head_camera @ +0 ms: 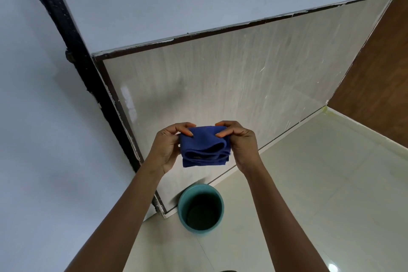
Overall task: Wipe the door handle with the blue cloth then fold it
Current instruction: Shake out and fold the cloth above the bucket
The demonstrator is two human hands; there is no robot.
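Between both hands, fingers [187, 131] pinch the blue cloth [204, 147], seemingly folded, at its top corners.

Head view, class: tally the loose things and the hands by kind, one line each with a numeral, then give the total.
Bare hands: 2, left hand and right hand
Folded dark blue cloth: 1
Round teal plastic bucket: 1
Total: 4
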